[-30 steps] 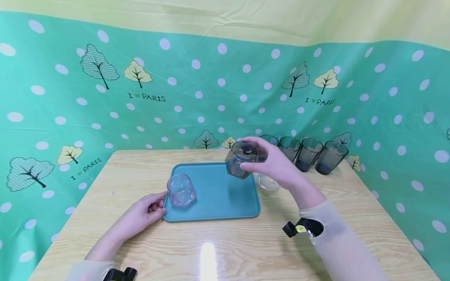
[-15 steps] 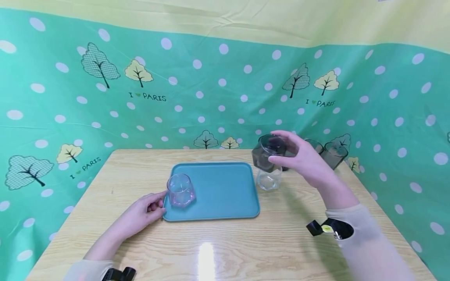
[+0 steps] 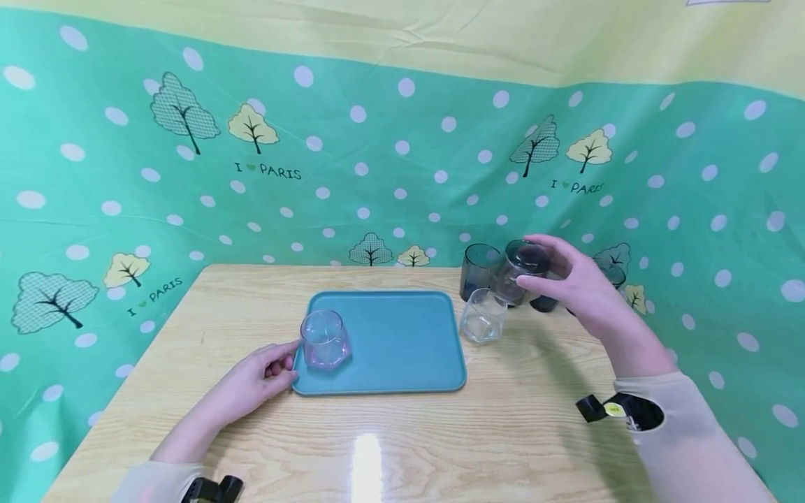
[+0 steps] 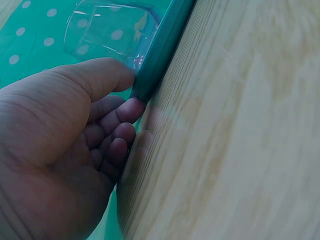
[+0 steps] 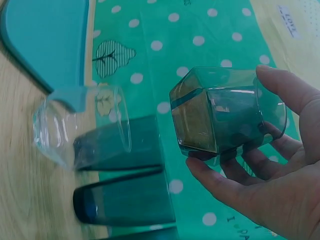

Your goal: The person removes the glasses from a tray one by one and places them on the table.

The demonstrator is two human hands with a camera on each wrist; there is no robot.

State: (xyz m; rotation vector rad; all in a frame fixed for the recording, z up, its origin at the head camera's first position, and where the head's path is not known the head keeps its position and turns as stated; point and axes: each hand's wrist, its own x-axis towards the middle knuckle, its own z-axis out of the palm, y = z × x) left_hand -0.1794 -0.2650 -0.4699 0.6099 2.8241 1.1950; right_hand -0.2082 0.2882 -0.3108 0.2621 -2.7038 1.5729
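Note:
My right hand (image 3: pixel 575 283) grips a smoky grey glass (image 3: pixel 520 269) with a faceted base, held tilted above the table. In the right wrist view, its thumb and fingers wrap round the sides of that faceted glass (image 5: pixel 220 115). At the blue tray's (image 3: pixel 396 342) left edge, my left hand (image 3: pixel 260 374) pinches the rim, as the left wrist view shows with the thumb and fingertips on the tray edge (image 4: pixel 160 55). A pinkish clear glass (image 3: pixel 325 342) stands upright on the tray's left side. Just off its right side is a clear glass (image 3: pixel 483 318).
Several tall dark glasses stand in a row at the back right; the leftmost tall glass (image 3: pixel 479 269) shows fully, while others are partly behind the right hand and its glass. A polka-dot curtain (image 3: pixel 402 168) hangs behind the wooden table (image 3: pixel 415 447).
My right hand has carried the smoky glass rightward from over the tray, past the clear glass, to in front of the tall dark glasses. The left hand and tray stay put.

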